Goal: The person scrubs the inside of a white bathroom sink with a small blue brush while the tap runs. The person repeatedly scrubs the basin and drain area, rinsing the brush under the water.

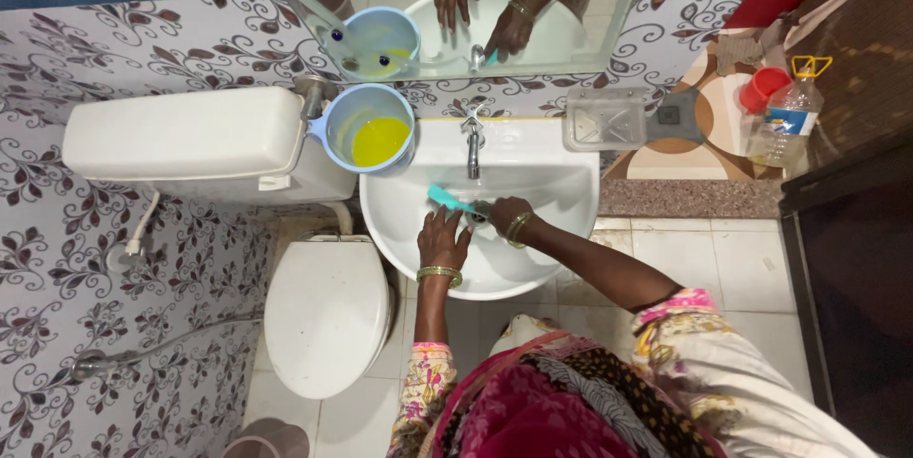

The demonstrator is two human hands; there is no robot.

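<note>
I look down at a white wash basin (pixel 533 168) with a chrome tap (pixel 473 146) at its back. My right hand (pixel 502 215) grips a teal brush (pixel 449 199) and presses it down in the bowl near the drain. My left hand (pixel 441 239) rests flat inside the basin just left of the brush, fingers spread, holding nothing. Both wrists wear gold bangles.
A blue mug (pixel 369 128) of yellow liquid sits on the basin's left rim beside the toilet cistern (pixel 185 141). The closed toilet (pixel 325 311) stands lower left. A clear soap dish (pixel 602 119) hangs right of the tap. A plastic bottle (pixel 786 120) stands far right. A mirror (pixel 447 1) hangs above.
</note>
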